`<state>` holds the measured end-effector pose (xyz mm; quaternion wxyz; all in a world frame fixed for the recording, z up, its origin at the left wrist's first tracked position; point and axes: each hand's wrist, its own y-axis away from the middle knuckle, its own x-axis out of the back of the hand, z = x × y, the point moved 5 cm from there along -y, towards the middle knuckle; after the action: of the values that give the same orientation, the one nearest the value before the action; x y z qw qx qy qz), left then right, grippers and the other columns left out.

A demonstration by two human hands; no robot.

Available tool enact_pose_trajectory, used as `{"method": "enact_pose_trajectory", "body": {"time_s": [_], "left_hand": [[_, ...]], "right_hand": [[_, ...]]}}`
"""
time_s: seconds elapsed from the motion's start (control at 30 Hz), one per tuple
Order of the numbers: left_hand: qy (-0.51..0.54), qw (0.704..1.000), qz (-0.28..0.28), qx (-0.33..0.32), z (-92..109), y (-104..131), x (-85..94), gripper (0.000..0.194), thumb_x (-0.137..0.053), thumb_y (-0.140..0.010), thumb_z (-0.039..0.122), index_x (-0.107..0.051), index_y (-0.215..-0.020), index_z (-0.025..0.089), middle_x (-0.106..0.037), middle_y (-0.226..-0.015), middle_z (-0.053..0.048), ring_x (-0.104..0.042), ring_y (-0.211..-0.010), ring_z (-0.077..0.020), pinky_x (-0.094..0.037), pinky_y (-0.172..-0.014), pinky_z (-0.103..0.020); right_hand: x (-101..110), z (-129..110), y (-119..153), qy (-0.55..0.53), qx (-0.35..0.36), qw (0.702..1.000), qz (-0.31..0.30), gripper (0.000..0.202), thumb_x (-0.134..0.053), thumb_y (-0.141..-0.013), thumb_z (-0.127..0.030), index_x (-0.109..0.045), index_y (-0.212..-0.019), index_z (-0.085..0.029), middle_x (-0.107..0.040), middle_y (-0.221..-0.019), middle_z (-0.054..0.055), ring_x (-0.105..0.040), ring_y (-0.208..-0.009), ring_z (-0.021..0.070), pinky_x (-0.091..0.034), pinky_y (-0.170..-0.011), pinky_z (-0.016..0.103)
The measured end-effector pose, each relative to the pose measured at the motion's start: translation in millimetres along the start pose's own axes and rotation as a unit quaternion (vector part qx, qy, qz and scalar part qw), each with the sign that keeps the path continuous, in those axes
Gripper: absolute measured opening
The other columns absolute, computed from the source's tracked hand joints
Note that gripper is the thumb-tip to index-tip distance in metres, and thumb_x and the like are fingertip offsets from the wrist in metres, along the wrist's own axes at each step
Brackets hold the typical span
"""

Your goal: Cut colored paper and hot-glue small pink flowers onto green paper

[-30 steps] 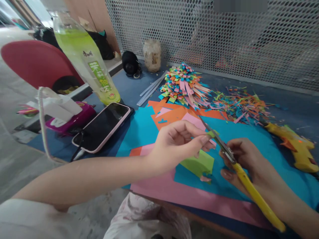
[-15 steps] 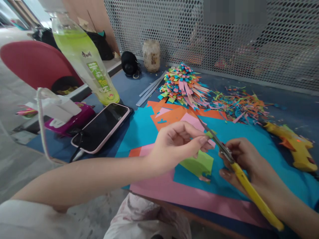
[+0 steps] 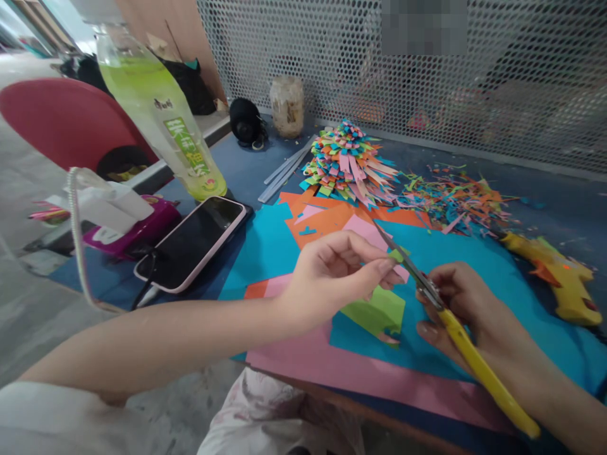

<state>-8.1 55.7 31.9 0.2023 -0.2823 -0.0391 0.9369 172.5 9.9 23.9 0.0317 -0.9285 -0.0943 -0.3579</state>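
Note:
Between the thumb and fingers of my left hand is a small green paper piece, over the middle of the coloured sheets. My right hand grips yellow-handled scissors, whose blades point up and left and meet the green piece. The blades look nearly closed. Below my hands lie a large blue sheet, a pink sheet and a notched green sheet. Orange paper lies behind my left hand.
Behind the sheets stand a multicoloured paper cone and a pile of paper scraps. A yellow glue gun lies right. Left are a phone, a drink bottle and a purple box. A jar stands near the mesh panel.

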Motion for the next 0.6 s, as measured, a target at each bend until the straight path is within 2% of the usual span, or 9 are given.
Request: {"method": "enact_pose_trajectory", "body": {"time_s": [0.27, 0.6], "left_hand": [[-0.005, 1.000, 0.003, -0.001, 0.2, -1.2, 0.4, 0.015, -0.073, -0.080, 0.023, -0.063, -0.073, 0.014, -0.071, -0.067, -0.003, -0.067, -0.060, -0.0093, -0.051, -0.051, -0.016], [-0.017, 1.000, 0.025, 0.008, 1.4, -3.2, 1.0, 0.019, -0.076, -0.077, 0.026, -0.063, -0.069, 0.014, -0.070, -0.064, -0.002, -0.063, -0.053, -0.0081, -0.049, -0.048, -0.017]], "right_hand": [[-2.1, 2.2, -0.5, -0.041, -0.015, 0.999, -0.012, 0.035, -0.069, -0.077, -0.035, -0.041, -0.096, -0.028, -0.048, -0.075, -0.006, -0.047, -0.057, 0.0104, -0.043, -0.045, 0.019], [-4.9, 6.1, -1.3, -0.052, -0.035, 0.998, -0.026, 0.037, -0.070, -0.077, -0.041, -0.039, -0.095, -0.029, -0.047, -0.073, -0.007, -0.046, -0.057, 0.0103, -0.042, -0.046, 0.019]]}}
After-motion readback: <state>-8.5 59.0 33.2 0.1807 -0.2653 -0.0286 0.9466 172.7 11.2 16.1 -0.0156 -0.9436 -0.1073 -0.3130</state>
